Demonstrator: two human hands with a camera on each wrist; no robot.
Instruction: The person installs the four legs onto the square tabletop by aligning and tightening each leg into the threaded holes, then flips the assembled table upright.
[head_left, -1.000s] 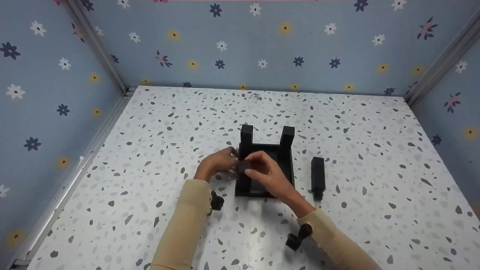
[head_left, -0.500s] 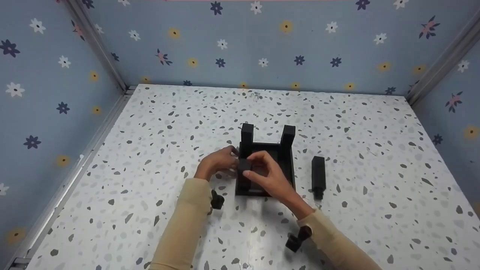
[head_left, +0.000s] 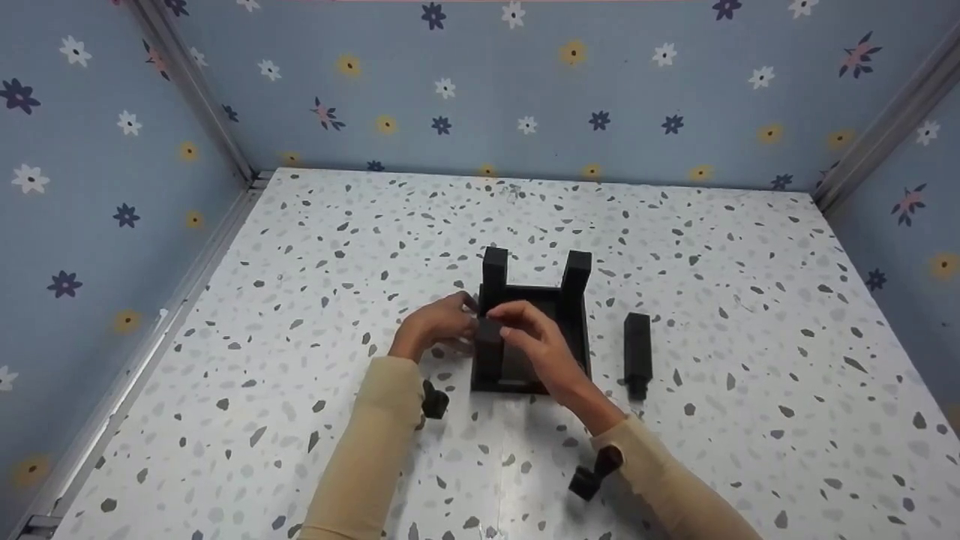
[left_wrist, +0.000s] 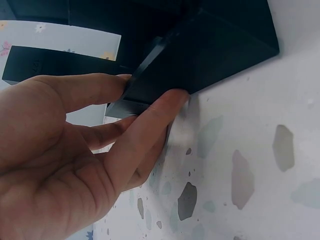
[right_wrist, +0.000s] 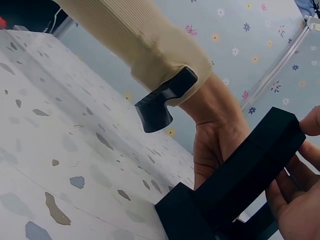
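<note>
A black square table frame lies upside down with legs standing up from its corners. My right hand holds the top of the near-left leg between thumb and fingers. In the right wrist view, the thumb touches the upper end of that leg. My left hand grips the frame's left side; in the left wrist view its fingers lie along the outer wall. To the right of the frame, a loose black leg lies with its narrow stub end towards me.
Two more legs stand at the frame's back corners, far-left and far-right. Speckled white tabletop surrounds everything. Flower-patterned blue panels enclose the back and sides. Black mounts sit at both wrists.
My right thumb has shifted from the leg's near face towards its right side, baring more of the leg. The left hand, frame and loose leg stay in place.
</note>
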